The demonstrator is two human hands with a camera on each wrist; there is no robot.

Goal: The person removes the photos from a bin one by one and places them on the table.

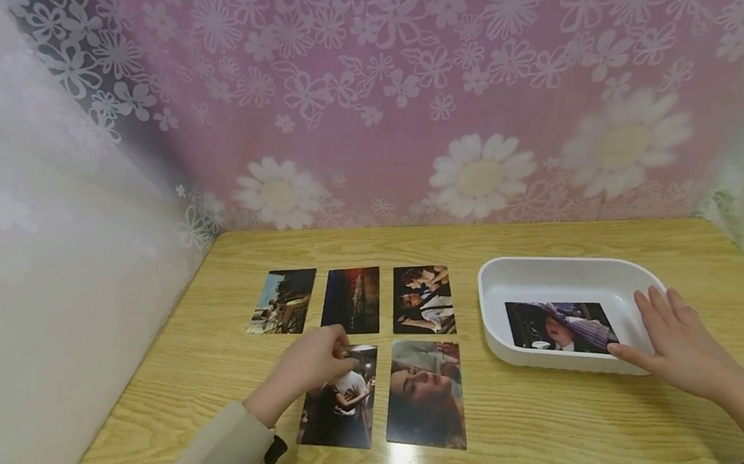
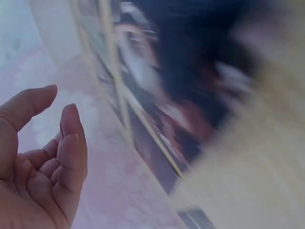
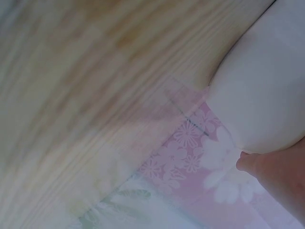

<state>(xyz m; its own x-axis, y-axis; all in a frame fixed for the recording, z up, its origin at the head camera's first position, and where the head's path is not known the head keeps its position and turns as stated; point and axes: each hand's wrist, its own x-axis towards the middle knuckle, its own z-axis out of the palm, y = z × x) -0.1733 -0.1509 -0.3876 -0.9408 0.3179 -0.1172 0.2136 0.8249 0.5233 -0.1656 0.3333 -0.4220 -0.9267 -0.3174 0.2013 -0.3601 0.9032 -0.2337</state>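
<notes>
My left hand [image 1: 304,366] is over the near-left photo card [image 1: 344,411], which shows a figure in a white top. In the left wrist view, the thumb and fingers of that hand [image 2: 45,162] are loosely bent with a gap between them, holding nothing. A close-up face photo [image 1: 424,402] lies to its right. My right hand [image 1: 684,346] rests on the right end of the white tray [image 1: 560,279], fingers extended over the rim and thumb at the front edge. Inside the tray lies a photo card with a wide purple hat [image 1: 562,325].
Behind the near cards lie a daylight scene photo [image 1: 284,303], a dark photo with red [image 1: 352,299] and a photo of a couple [image 1: 422,299]. All rest on a wood-grain table [image 1: 519,437]. A pink flowered backdrop [image 1: 365,110] stands behind it.
</notes>
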